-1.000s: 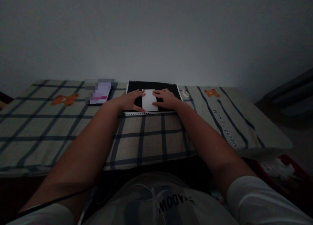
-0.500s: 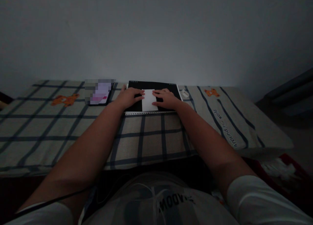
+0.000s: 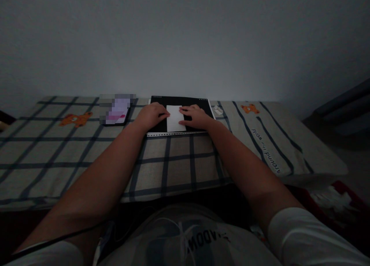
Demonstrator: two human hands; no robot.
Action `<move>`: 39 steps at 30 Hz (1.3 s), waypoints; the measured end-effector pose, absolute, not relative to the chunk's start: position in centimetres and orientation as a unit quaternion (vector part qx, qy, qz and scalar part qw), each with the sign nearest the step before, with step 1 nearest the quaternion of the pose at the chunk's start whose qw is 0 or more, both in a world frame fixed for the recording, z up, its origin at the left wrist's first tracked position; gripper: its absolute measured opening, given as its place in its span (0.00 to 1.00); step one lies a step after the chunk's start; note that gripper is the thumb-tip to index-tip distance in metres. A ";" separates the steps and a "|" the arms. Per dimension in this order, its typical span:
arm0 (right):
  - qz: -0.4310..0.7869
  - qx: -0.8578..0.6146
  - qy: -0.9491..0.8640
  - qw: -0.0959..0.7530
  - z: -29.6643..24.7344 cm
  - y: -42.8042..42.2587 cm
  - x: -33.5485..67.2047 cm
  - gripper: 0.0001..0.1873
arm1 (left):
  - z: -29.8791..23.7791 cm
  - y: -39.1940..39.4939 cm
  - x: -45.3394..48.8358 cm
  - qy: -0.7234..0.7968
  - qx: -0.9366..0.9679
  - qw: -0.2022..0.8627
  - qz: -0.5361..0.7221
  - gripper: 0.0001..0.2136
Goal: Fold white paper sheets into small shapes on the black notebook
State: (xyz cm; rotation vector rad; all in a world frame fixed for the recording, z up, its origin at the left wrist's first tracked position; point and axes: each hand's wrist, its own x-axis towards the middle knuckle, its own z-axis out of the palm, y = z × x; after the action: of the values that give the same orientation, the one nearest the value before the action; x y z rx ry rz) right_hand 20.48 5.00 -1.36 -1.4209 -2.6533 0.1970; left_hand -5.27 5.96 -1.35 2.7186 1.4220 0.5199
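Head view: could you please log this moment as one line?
left hand: on white paper | right hand: on white paper | white paper: flat on black mat

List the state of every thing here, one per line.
Paper: flat on the black sheet, a hand at each side.
Black sheet: flat on the cloth, punched edge nearest.
Left hand: fingers bent, tips on the paper.
Right hand: flat, fingers on the paper.
Phone: face up, screen lit.
Cloth: spread out.
White scrap: loose on the cloth.
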 end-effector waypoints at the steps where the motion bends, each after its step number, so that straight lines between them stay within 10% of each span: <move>1: 0.066 -0.470 -0.878 0.064 -1.4 5.0 20.5 0.37 | -1.4 6.1 -5.3 0.457 0.873 0.019 0.168 0.15; 39: 0.075 -0.474 -0.875 0.071 -1.3 4.9 20.5 0.35 | -1.5 7.5 -4.1 0.596 0.787 0.029 0.157 0.19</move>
State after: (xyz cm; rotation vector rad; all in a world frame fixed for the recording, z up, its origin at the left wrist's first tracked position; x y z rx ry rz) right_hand 20.52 4.86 -1.31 -1.4244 -2.6308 0.2270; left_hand -4.07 7.47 -1.47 2.4271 1.8386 0.4839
